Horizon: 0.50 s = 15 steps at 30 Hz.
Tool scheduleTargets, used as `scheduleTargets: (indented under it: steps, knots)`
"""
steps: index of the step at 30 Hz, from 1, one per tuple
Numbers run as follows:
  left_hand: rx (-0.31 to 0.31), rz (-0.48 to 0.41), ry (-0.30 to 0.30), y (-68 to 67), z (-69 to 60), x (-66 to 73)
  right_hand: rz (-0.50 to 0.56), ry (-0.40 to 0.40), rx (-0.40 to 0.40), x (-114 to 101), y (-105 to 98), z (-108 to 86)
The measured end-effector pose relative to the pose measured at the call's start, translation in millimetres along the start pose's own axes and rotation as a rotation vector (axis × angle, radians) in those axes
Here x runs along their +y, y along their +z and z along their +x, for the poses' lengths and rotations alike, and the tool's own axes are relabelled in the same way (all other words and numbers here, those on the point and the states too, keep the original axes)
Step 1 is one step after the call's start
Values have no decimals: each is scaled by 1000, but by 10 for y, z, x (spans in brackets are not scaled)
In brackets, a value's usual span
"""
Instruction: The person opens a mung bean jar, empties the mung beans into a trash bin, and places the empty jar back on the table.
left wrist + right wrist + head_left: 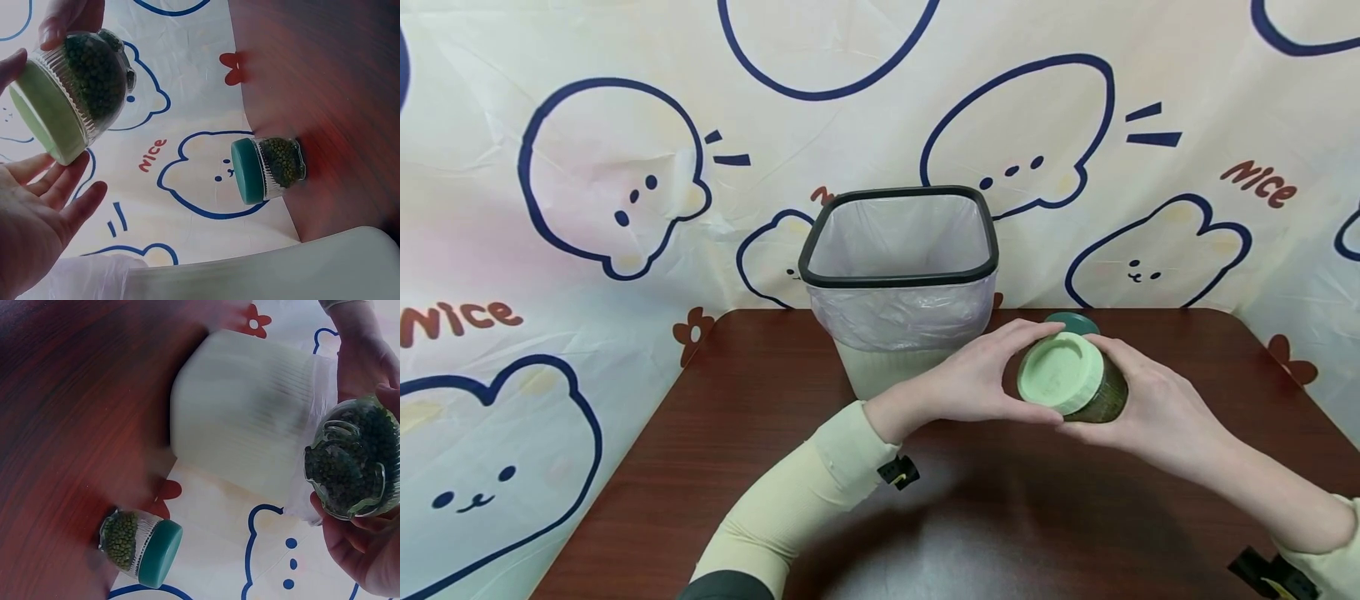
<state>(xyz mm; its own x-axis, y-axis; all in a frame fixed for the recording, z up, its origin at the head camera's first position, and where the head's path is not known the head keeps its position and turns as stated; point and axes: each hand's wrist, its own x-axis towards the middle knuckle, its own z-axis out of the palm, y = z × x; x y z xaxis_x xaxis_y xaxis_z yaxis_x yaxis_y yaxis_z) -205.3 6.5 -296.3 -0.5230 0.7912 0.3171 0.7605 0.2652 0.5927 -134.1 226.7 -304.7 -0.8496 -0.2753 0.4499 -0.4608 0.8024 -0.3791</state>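
Both hands hold up a glass jar of small green beans with a light green lid (1060,372), in the air above the table and tilted so the lid faces the head camera. My left hand (973,375) pinches the lid's rim between thumb and fingers. My right hand (1161,408) grips the glass body (353,465) from the other side. Behind them a second jar with a dark green lid (248,172) stands upright on the table, also with green beans inside; the hands and held jar mostly hide it in the head view.
A pale trash bin (880,367) with a black rim and a thin plastic liner stands at the back of the dark wooden table (715,483), left of the jars. A cartoon-printed cloth (850,142) hangs behind and around the table.
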Motion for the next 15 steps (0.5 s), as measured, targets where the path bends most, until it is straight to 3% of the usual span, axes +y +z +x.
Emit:
scheduleTargets:
  steps: [8,15]
  knots:
    - [54,62,-67,32,5,34,-13,7,5,0,10,-4]
    - [55,67,-119,62,15,57,-11,23,1,12,18,-10]
